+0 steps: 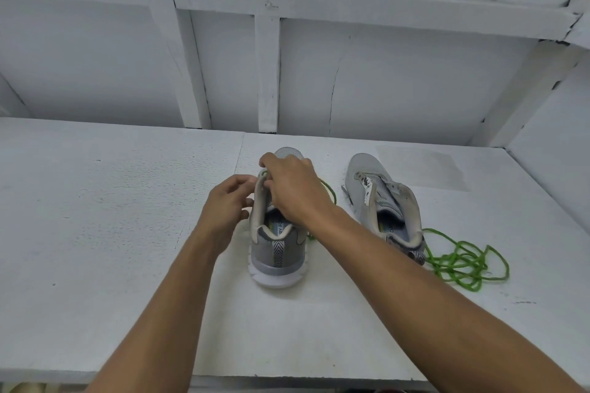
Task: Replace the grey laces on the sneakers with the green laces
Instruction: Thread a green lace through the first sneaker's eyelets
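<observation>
A grey sneaker stands on the white table with its heel toward me. My right hand lies over its tongue and eyelets, fingers curled around a green lace that loops out to the right of the shoe. Beside the shoe's left edge, my left hand has its fingers curled at the eyelet flap, pinching the lace end there. A second grey sneaker without laces sits to the right. Next to its heel lies a loose pile of green lace.
A white wall with wooden beams rises right behind the table. The table's front edge runs close to me, and a side wall closes in at the right.
</observation>
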### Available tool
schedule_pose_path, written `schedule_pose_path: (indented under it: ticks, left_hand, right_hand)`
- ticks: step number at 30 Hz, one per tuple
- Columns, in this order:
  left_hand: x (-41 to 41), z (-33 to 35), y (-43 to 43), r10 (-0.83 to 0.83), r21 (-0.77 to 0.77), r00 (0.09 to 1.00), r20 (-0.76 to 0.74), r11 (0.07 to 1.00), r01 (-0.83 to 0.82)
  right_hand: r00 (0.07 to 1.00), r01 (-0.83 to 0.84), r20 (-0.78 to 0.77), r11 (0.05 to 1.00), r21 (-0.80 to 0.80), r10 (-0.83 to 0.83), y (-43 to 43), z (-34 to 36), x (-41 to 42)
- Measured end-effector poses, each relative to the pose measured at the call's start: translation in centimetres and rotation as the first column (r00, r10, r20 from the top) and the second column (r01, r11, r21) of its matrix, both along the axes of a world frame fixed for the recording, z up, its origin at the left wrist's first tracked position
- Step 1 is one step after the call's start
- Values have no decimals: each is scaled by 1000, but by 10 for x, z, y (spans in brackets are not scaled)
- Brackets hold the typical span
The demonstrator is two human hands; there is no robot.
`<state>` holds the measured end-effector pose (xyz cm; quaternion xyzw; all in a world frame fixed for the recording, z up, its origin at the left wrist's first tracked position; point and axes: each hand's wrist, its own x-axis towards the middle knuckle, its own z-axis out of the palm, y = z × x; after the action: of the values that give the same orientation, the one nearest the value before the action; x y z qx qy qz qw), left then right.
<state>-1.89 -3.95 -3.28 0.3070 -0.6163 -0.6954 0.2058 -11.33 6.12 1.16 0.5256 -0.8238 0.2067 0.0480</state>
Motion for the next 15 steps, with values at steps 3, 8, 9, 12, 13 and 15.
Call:
schedule_pose_path:
  ticks: [3,8,9,12,13,15]
  left_hand:
    - [-3,0,-5,1,5,997,-71,1000,-1]
    - [-5,6,-26,311,462,896,-316,876,-141]
    - [-2,10,-37,405,597,840,-361,792,-126]
    - [13,26,-80,663,810,622,-417,581,-77]
    - [20,33,-94,686,800,604,-406,586,-128]
    - [28,43,-110,671,684,645,-366,664,-302]
  right_hand:
    - [999,34,-13,998,-59,-34,6,-5,-1]
    - [961,247,165,955,-163,-221,37,-15,-4]
    - [934,311,234,936,-167,-269,44,-17,-2]
    - [826,472,429,864,-174,-365,60,-21,9]
    - [786,506,490,847,-159,-378,65,-23,14]
    - [705,544,601,831,-117,-378,72,-28,21]
